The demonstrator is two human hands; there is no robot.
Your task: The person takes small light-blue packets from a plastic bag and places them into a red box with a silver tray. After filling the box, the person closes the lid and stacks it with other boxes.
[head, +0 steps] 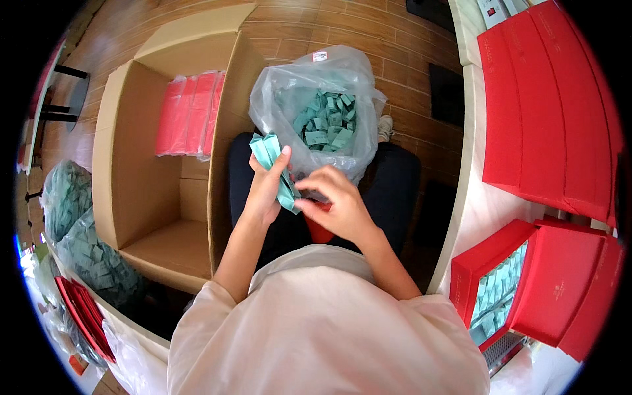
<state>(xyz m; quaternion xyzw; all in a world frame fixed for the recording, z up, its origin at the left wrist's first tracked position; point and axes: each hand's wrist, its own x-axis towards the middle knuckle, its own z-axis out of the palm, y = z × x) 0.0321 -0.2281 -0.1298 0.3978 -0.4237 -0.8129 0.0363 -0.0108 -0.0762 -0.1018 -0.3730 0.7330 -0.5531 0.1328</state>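
Note:
My left hand is closed around several small teal packets, gathered in a row with their folded ends showing above and below the fingers. Close by, my right hand has its thumb and fingertips at the lower end of that row; whether it pinches a packet is hard to make out. Before my knees stands a clear plastic bag, its mouth spread wide. Many loose teal packets lie inside it.
Left of me stands an open cardboard box holding red wrapped packs. Beyond it sit filled plastic bags. On the right-hand table are red boxes and an open red box with rows of teal packets.

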